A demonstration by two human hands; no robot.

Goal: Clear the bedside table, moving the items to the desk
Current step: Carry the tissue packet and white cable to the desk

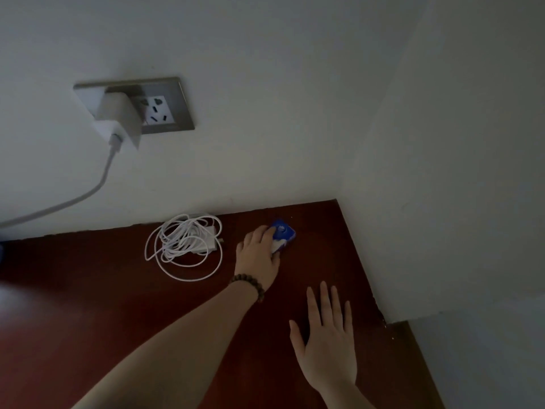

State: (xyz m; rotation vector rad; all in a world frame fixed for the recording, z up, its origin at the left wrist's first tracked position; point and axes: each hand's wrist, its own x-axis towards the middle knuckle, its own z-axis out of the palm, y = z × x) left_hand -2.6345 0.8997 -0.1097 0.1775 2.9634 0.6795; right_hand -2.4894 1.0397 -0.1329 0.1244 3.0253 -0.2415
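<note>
A small blue-and-white packet [283, 234] lies on the dark red-brown bedside table [118, 290] near the back wall. My left hand [259, 255], with a bead bracelet on its wrist, reaches over it and its fingers curl round the packet's near side. My right hand [326, 335] hovers flat over the table's right part, fingers straight and spread, holding nothing. Left of the packet lies a coiled white cable with its charger block [185, 245].
A wall socket plate [141, 106] carries a white plug adapter [118, 119], and its cable hangs down to the left. White walls close the table in at the back and right; a wall corner juts in at the right [386, 321].
</note>
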